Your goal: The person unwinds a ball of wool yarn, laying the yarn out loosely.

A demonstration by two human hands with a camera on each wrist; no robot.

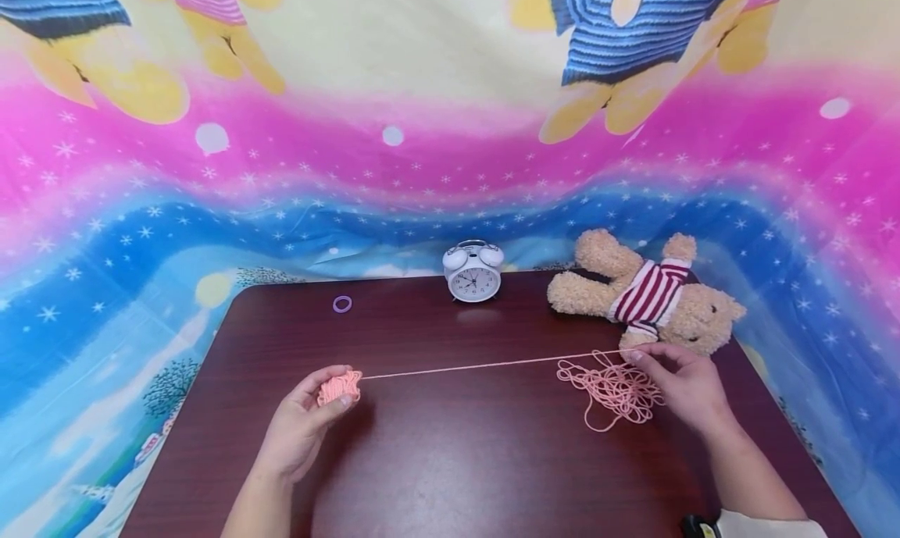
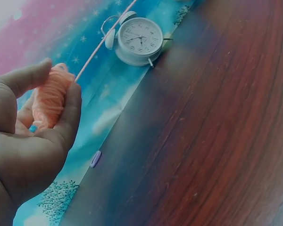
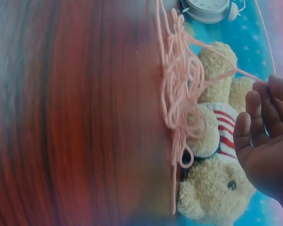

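Observation:
My left hand [image 1: 298, 425] grips a small wound bundle of pink yarn [image 1: 340, 387] between thumb and fingers, over the table's left part. In the left wrist view the turns of the bundle [image 2: 53, 99] show between the fingers. A straight strand [image 1: 485, 365] runs taut from it across to my right hand [image 1: 685, 390], which pinches the yarn between thumb and forefinger. A loose, tangled heap of the same yarn [image 1: 615, 390] lies just left of the right hand. In the right wrist view a strand rises from the heap [image 3: 179, 89] to the fingertips [image 3: 273, 84].
A teddy bear [image 1: 650, 300] in a striped shirt lies on its side at the back right, close behind the heap. The white alarm clock [image 1: 474, 276] stands at the back edge of the dark table [image 1: 450, 460]. A purple ring [image 1: 342, 298] lies back left. Patterned cloth [image 1: 422, 187] hangs behind.

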